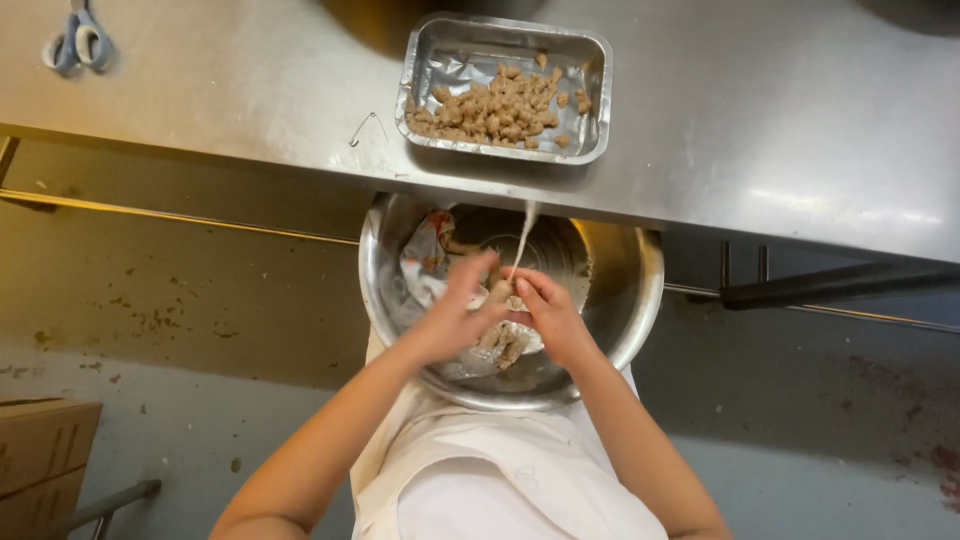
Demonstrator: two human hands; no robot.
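grip: both our hands meet over the steel bowl, fingers pressed together on a small pale piece of food. left hand comes in from 7 o'clock, fingers curled and slightly blurred, thumb side against the piece. right hand comes in from 5 o'clock, fingertips pinching the same piece from the other side. a thin pale strand runs up from the pinch toward 12 o'clock, ending near the bench edge; we cannot tell what it is made of.

the piece sits just above the bowl's centre, held clear of the bottom. inside the bowl, at 10 o'clock from the hands, lies a crumpled clear plastic bag with some red and white print. more pale brown pieces lie under the hands at 6 o'clock, on the plastic.

the bowl is tucked partly beneath the steel bench, its far rim hidden by the bench edge. on the bench, at 12 o'clock from the bowl, stands a rectangular foil tray holding a heap of small brown chunks, gathered toward its near side. a bent wire clip lies just left of the tray. scissors with pale blue handles rest at the far 10 o'clock corner.

a cardboard box stands on the floor at 8 o'clock. we wear a white apron.
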